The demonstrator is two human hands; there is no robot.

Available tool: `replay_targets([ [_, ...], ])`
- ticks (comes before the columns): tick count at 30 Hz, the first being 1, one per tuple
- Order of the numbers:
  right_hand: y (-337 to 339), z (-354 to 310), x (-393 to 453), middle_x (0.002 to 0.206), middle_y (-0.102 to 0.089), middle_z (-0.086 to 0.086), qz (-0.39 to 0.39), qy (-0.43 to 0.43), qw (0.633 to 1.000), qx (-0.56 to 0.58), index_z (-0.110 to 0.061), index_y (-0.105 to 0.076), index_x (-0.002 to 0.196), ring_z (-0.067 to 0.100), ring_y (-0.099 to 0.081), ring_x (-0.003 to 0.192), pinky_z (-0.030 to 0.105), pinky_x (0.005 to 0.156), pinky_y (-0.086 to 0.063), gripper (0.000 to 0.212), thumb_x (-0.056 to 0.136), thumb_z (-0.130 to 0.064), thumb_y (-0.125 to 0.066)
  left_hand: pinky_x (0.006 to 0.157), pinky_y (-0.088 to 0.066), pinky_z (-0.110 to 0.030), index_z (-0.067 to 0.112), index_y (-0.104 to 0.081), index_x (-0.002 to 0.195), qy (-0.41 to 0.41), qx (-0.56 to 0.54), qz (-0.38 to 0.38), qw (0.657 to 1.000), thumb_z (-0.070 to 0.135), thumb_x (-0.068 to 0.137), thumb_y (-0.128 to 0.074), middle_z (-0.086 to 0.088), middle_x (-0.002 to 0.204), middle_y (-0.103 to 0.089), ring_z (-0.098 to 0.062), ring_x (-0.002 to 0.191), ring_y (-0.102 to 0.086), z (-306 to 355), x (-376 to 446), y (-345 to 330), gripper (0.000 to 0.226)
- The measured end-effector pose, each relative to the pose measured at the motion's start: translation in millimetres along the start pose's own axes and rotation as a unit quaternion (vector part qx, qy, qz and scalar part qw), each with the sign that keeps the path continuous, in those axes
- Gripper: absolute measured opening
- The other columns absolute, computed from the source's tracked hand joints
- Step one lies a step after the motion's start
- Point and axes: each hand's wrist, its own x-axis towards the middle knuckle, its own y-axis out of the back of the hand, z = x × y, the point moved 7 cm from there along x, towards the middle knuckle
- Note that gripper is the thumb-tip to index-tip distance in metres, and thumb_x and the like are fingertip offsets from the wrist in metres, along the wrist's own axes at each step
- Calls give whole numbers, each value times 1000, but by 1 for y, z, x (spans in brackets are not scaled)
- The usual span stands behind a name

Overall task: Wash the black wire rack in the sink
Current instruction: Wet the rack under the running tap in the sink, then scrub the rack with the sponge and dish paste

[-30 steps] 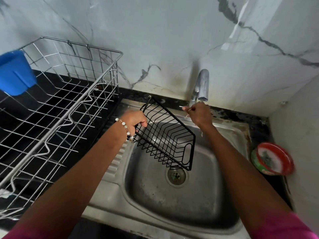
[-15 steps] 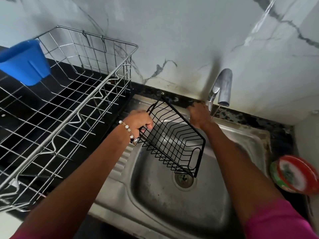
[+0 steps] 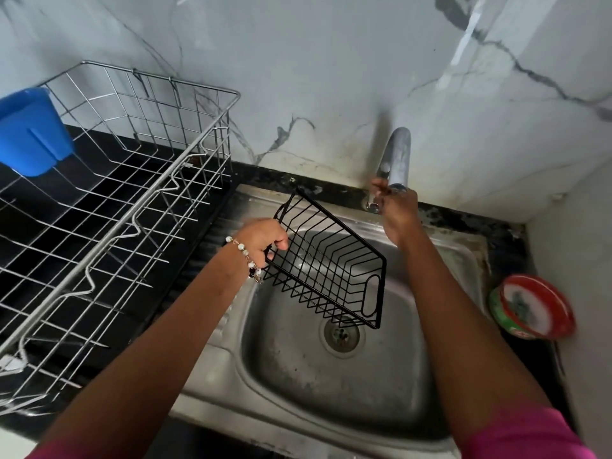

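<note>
Progress on the wash appears minimal: no water is visible from the tap (image 3: 397,157), and the sink (image 3: 331,385) basin shows no running stream or suds. The black wire rack (image 3: 328,263) is held tilted over the left part of the basin, clear of its floor, with its lower right corner above the drain (image 3: 341,333). The left hand (image 3: 261,238) grips the rack's left rim, fingers curled round the wire. The right hand (image 3: 395,210) is at the base of the tap at the far edge of the sink, fingers apparently closed on the tap's handle, though the grasp itself is partly hidden. Judged stage: rack positioned, water about to be turned on. Outstanding, so far as can be judged: wetting, scrubbing, rinsing, setting aside. A steel drying rack (image 3: 109,207) carrying a blue cup (image 3: 31,134) stands on the counter to the left; a red-rimmed tub (image 3: 533,308) sits to the right of the sink.
</note>
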Motion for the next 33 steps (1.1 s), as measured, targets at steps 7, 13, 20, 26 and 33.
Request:
replay_targets([
  [7, 9, -15, -31, 88, -66, 6, 6, -8, 1000, 11, 2, -64, 86, 9, -51, 65, 26, 65, -48, 20, 91, 10, -46, 71, -45, -34, 6, -56, 64, 11, -3, -7, 1000, -19, 71, -52, -9, 76, -53, -22, 75, -51, -6, -11, -15, 26],
  [13, 69, 24, -60, 76, -65, 6, 40, 0, 989, -142, -8, -65, 82, 12, -54, 59, 21, 50, -45, 25, 91, 6, -47, 63, -42, -33, 3, -56, 68, 11, 12, -12, 1000, -19, 74, -51, -9, 72, -51, -19, 66, -48, -10, -26, -36, 23],
  [20, 156, 51, -88, 87, -70, 2, 71, 15, 946, -317, -20, -71, 77, 13, -61, 72, 30, 72, -50, 30, 86, 5, -57, 53, -38, -29, 6, -52, 65, 12, 5, -40, 999, -19, 72, -50, -9, 66, -49, -18, 61, -47, -27, -24, -78, 26],
  [26, 252, 0, -110, 107, -70, 18, 292, 37, 842, -452, -8, -72, 105, 38, -64, 100, 36, 82, -50, 24, 83, -14, -63, 58, -39, -32, 5, -50, 60, 7, 14, -43, 999, -20, 72, -51, -10, 64, -50, -21, 64, -48, -36, -23, -100, 28],
  [33, 272, 36, -80, 121, -64, 21, 124, -48, 822, -553, -1, -68, 114, 34, -57, 115, 34, 98, -41, 36, 83, -19, -70, 60, -39, -31, 2, -54, 60, 2, 30, -30, 999, -21, 69, -52, -12, 67, -52, -22, 63, -45, -42, -25, -105, 24],
])
